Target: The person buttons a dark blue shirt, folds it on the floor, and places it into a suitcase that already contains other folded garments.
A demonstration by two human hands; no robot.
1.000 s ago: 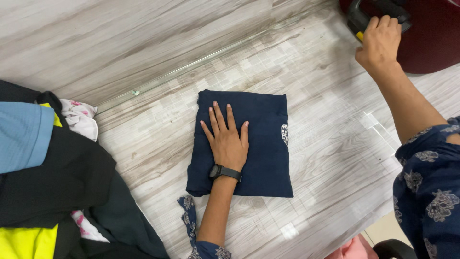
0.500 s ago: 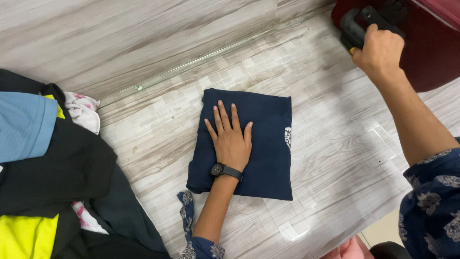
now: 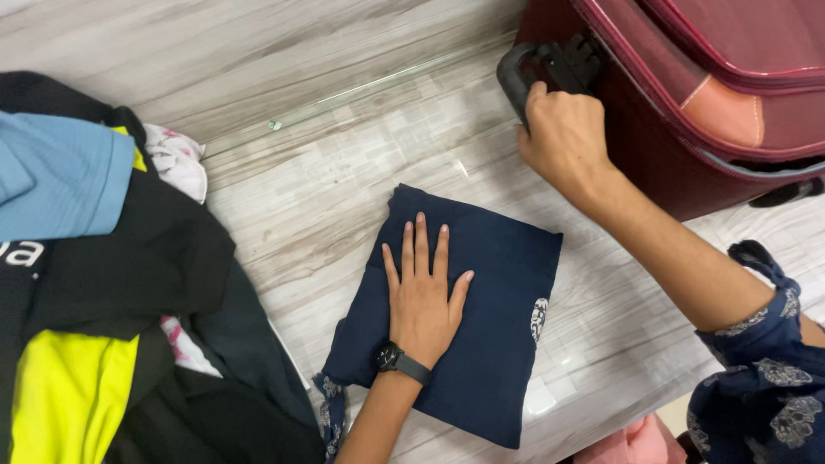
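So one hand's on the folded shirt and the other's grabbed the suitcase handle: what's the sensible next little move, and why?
Probably pull the maroon suitcase a little closer. The right hand grips its black handle, while the left hand lies flat on the folded navy garment, which sits on the floor apart from the case.

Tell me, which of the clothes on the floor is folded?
The navy garment under the left hand, folded into a flat rectangle. The black, blue and yellow clothes at the left lie in a loose pile.
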